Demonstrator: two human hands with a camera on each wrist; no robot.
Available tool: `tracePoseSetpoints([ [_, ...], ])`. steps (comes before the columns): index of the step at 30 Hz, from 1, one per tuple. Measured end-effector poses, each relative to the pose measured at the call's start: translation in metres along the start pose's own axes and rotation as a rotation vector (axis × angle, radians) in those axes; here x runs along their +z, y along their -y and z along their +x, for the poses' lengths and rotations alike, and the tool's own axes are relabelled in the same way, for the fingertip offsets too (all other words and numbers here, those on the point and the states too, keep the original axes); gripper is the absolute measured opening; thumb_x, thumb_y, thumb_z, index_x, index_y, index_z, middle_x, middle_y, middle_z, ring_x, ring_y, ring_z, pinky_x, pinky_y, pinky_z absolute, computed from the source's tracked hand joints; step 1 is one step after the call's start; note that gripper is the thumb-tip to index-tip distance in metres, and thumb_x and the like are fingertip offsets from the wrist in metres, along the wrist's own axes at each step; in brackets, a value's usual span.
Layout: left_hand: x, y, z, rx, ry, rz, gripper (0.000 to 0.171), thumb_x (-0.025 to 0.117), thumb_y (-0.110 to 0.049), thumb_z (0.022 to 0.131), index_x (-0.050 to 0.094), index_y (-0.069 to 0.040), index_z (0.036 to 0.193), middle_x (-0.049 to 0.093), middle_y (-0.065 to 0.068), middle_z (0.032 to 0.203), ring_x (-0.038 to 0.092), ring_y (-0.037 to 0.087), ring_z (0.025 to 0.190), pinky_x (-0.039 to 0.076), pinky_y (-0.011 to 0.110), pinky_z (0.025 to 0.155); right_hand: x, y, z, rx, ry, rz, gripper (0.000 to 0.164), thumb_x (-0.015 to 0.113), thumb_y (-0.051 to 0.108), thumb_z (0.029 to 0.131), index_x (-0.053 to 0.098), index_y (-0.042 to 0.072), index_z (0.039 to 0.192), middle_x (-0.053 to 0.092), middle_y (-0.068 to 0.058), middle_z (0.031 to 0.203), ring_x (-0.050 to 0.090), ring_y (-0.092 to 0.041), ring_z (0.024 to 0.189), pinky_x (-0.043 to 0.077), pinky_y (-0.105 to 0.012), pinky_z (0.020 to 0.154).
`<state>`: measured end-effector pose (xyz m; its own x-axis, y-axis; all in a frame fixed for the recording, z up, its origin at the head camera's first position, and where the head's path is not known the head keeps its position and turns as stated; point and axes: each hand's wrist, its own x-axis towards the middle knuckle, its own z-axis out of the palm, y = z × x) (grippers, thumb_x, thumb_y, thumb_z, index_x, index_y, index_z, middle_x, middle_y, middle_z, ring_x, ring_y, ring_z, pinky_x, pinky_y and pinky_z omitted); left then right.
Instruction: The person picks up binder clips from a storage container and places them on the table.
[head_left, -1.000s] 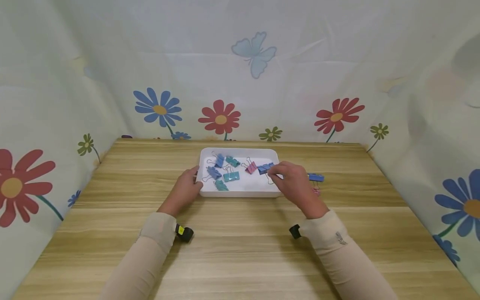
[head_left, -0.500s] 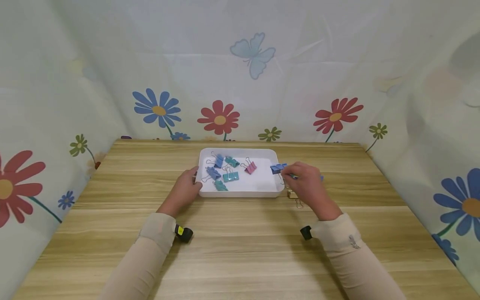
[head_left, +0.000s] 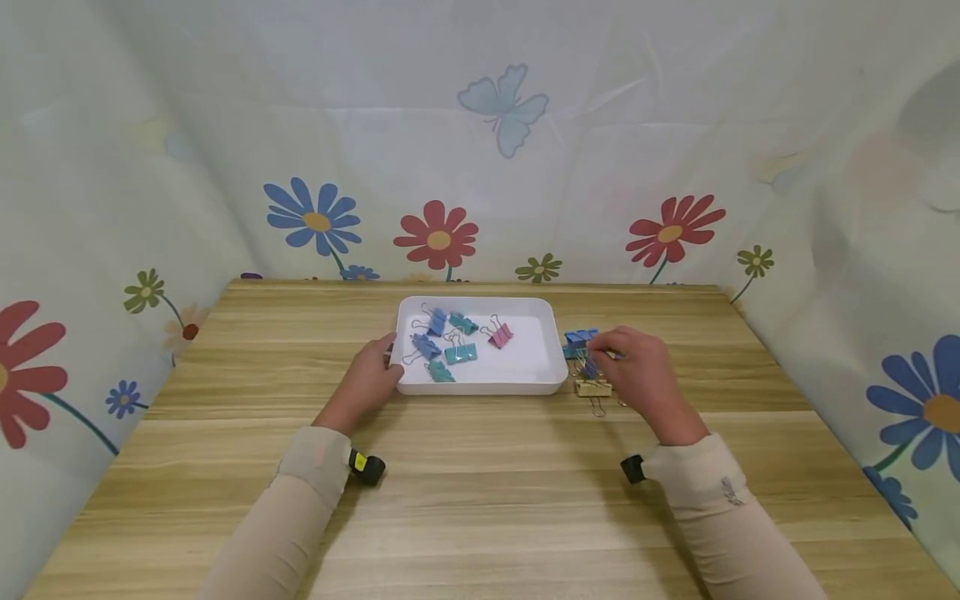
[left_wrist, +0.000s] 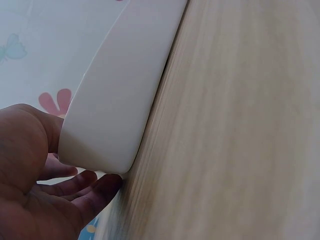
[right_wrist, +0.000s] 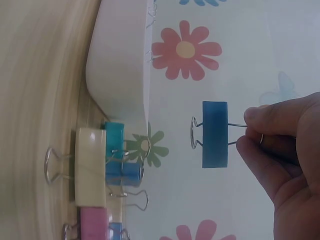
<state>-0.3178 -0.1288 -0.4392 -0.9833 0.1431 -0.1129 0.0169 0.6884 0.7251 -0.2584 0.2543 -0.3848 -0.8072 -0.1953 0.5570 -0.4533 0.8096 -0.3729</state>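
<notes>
My left hand point(head_left: 367, 375) holds the left end of a shallow white tray point(head_left: 525, 354); in the left wrist view its fingers point(left_wrist: 100, 195) bend around the tray's corner. Inside the tray lie several binder clips: blue ones point(head_left: 427, 346), teal ones point(head_left: 461, 353) and a pink one point(head_left: 500, 335). Just beyond the tray's right end, my right hand point(head_left: 637, 367) pinches a blue binder clip point(right_wrist: 215, 135) by one wire handle, between thumb and fingertips. The clip hangs in the air above a group of other clips.
Right of the tray, a cream-yellow clip point(right_wrist: 90, 167), a teal clip point(right_wrist: 115, 137), a pink clip point(right_wrist: 94, 222) and blue clips point(right_wrist: 125, 173) lie close together on the wooden table point(head_left: 480, 483). A flower-printed cloth point(head_left: 570, 192) stands behind the table and at both sides.
My right hand has moved rightward with the blue binder clip, from over the tray to past its right end. The yellow clip has come into view. The left hand and tray look still.
</notes>
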Motion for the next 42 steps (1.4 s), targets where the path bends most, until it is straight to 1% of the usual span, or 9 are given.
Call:
tracePoseSetpoints([
  [5,0.000,0.000,-0.001,-0.002,-0.002,-0.004,0.064,0.046,-0.013,0.094,0.024,-0.002,0.153,0.041,0.020,0.145,0.047,0.033,0.131,0.040,0.048,0.110,-0.004,-0.009,-0.006,0.019,-0.020,-0.012,0.008,0.073,0.002,0.081,0.076,0.001,0.088,0.072,-0.012,0.086,0.069,-0.025,0.073,0.058,-0.045,0.066],
  [8,0.000,0.001,-0.001,0.000,0.001,0.002,0.064,0.045,-0.014,0.094,0.024,-0.002,0.153,0.040,0.021,0.146,0.046,0.034,0.131,0.039,0.048,0.110,-0.006,-0.015,-0.009,0.020,-0.039,-0.039,0.007,0.074,0.000,0.080,0.076,0.000,0.087,0.072,-0.013,0.085,0.069,-0.026,0.074,0.058,-0.045,0.066],
  [15,0.001,0.001,0.000,-0.003,0.003,0.005,0.064,0.045,-0.014,0.093,0.023,-0.003,0.153,0.039,0.021,0.146,0.046,0.034,0.131,0.039,0.049,0.110,-0.013,-0.028,-0.014,0.048,-0.072,-0.068,0.006,0.073,0.000,0.080,0.076,0.000,0.086,0.073,-0.015,0.085,0.070,-0.029,0.074,0.058,-0.047,0.065],
  [21,0.000,-0.001,-0.001,0.002,-0.001,0.007,0.064,0.045,-0.014,0.093,0.024,-0.003,0.153,0.039,0.021,0.146,0.046,0.034,0.131,0.039,0.049,0.110,-0.018,-0.038,-0.020,0.071,-0.066,-0.108,0.006,0.072,0.001,0.081,0.075,-0.001,0.087,0.073,-0.017,0.085,0.070,-0.031,0.075,0.057,-0.049,0.066],
  [28,0.000,-0.001,-0.002,-0.006,-0.002,0.010,0.063,0.046,-0.014,0.094,0.024,-0.003,0.153,0.040,0.021,0.146,0.046,0.034,0.131,0.039,0.048,0.110,-0.021,-0.051,-0.029,0.107,-0.060,-0.108,0.007,0.073,0.001,0.080,0.075,-0.001,0.086,0.072,-0.018,0.084,0.069,-0.033,0.074,0.057,-0.050,0.065],
  [34,0.000,-0.001,-0.002,-0.012,0.001,0.005,0.064,0.046,-0.014,0.094,0.024,-0.003,0.153,0.040,0.020,0.146,0.046,0.033,0.131,0.040,0.048,0.110,-0.024,-0.060,-0.037,0.140,-0.035,-0.127,0.005,0.073,0.001,0.079,0.075,-0.001,0.084,0.072,-0.018,0.085,0.068,-0.034,0.075,0.056,-0.051,0.066],
  [37,0.001,0.000,0.000,-0.017,0.005,0.001,0.064,0.046,-0.015,0.094,0.024,-0.004,0.153,0.039,0.020,0.146,0.046,0.033,0.131,0.040,0.048,0.110,-0.024,-0.064,-0.041,0.145,-0.027,-0.135,0.006,0.074,0.001,0.078,0.075,-0.002,0.083,0.072,-0.017,0.083,0.068,-0.033,0.073,0.055,-0.050,0.064],
  [42,0.002,0.000,0.000,-0.020,0.004,-0.003,0.064,0.045,-0.015,0.095,0.023,-0.004,0.153,0.039,0.020,0.147,0.046,0.033,0.132,0.039,0.048,0.111,-0.023,-0.070,-0.045,0.131,-0.017,-0.160,0.006,0.074,0.001,0.077,0.075,-0.003,0.082,0.072,-0.018,0.080,0.067,-0.032,0.069,0.055,-0.049,0.061],
])
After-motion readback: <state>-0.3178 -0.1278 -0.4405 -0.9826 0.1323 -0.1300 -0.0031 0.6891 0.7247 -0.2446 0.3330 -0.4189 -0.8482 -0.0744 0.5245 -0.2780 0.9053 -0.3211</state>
